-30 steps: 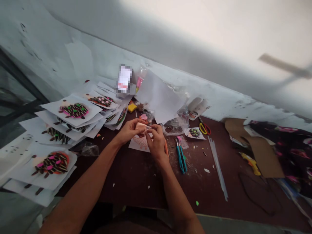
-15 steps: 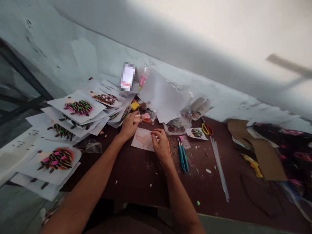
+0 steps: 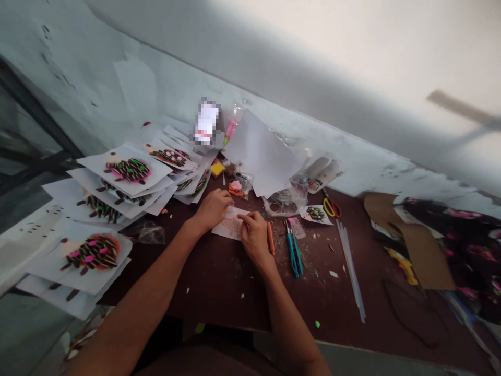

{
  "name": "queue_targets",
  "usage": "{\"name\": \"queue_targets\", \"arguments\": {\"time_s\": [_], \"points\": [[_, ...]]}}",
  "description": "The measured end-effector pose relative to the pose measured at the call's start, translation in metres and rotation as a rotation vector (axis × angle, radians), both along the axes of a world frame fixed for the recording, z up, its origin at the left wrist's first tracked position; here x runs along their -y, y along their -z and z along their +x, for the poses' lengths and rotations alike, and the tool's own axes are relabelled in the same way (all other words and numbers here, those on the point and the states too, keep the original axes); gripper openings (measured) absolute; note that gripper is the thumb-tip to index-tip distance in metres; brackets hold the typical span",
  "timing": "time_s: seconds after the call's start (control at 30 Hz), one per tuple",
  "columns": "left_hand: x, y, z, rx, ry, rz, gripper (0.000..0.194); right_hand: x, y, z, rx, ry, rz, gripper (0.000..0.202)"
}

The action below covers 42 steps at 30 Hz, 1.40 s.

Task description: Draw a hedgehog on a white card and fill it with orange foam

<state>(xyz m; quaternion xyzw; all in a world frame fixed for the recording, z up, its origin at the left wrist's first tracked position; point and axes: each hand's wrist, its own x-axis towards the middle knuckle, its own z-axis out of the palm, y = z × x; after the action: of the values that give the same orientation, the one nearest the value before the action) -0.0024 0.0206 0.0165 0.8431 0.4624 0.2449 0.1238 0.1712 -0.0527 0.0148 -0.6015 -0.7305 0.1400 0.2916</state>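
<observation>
1. lying near the front edge of the surface (image 3: 219, 284), a small green bit (image 3: 317, 324) looks like a stray scrap.
2. teal pliers (image 3: 294, 256) and an orange tool (image 3: 271, 238) lie to the right, probably for easy reach; the orange tool's kind is hard to tell.
3. the right hand (image 3: 254, 235) bends its fingers over the right part of a small drawing sheet (image 3: 224, 230), perhaps to steady it; its fingertips cover some of the orange lines, and i cannot tell whether it grasps anything.
4. the left hand (image 3: 213, 210) curls at the sheet's upper left; whether it pinches something pale is too small to see.
5. just beyond, a pink lump (image 3: 235, 185) sits by crumpled clear plastic (image 3: 246, 181), presumably kept handy.
6. at left, hedgehog pictures (image 3: 129, 168) overlap in a pile, likely to save room; the lower ones are mostly covered.
7. farthest, a phone-like device (image 3: 206, 122) stands upright near the wall (image 3: 176, 91), maybe for viewing; its screen is pixelated.
</observation>
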Motion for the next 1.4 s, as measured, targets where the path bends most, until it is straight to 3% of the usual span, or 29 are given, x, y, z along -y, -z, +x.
{"name": "queue_targets", "arguments": {"time_s": [0.17, 0.3, 0.4, 0.53, 1.07, 1.4], "points": [[0.003, 0.002, 0.0, -0.131, -0.043, 0.024, 0.028, 0.004, 0.002, -0.003, 0.125, 0.023, 0.017, 0.04], [0.0, 0.002, -0.002, -0.056, -0.136, 0.13, 0.036, 0.005, 0.001, -0.004, 0.142, 0.026, 0.021, 0.041], [-0.002, 0.0, -0.003, 0.003, -0.079, 0.116, 0.031, 0.005, 0.001, -0.005, 0.15, 0.02, 0.021, 0.041], [0.001, 0.001, -0.001, -0.12, 0.011, 0.004, 0.024, 0.007, 0.001, -0.006, 0.16, 0.011, 0.032, 0.041], [0.003, 0.004, 0.0, -0.154, -0.029, -0.024, 0.022, 0.01, 0.001, -0.011, 0.264, 0.009, -0.004, 0.039], [0.003, 0.006, 0.0, -0.144, -0.056, -0.022, 0.022, 0.013, -0.006, -0.015, 0.406, -0.011, -0.015, 0.026]]}}
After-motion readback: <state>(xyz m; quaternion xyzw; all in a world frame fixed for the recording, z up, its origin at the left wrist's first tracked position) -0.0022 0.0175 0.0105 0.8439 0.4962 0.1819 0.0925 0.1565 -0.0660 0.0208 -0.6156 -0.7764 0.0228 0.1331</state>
